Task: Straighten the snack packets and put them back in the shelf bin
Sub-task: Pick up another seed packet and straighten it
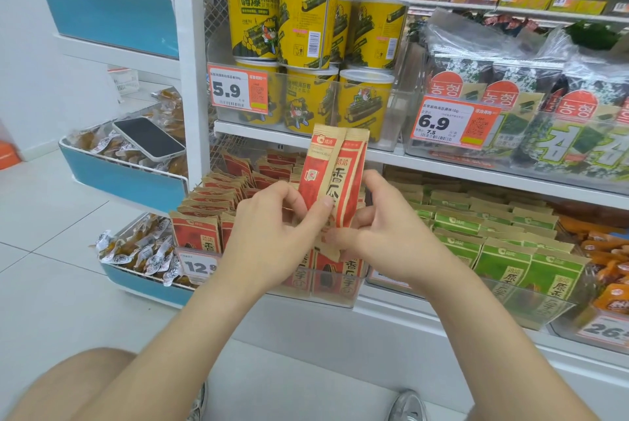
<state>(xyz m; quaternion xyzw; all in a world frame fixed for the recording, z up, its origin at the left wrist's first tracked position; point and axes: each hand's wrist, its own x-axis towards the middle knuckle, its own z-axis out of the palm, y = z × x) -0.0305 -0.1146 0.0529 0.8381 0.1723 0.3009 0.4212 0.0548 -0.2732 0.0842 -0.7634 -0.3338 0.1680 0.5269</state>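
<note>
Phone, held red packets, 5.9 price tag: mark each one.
phone point(148, 138), head view, middle of its dark screen.
held red packets point(340, 179), head view, upper half of the printed front.
5.9 price tag point(226, 90), head view, on the large digits.

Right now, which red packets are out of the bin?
The held packets, pinched upright between left hand and right hand; the rest stand in the bin.

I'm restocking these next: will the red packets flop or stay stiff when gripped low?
Probably fairly stiff: the red packets stand upright though left hand and right hand pinch only their lower part. Likely light: a pinch suffices.
</note>
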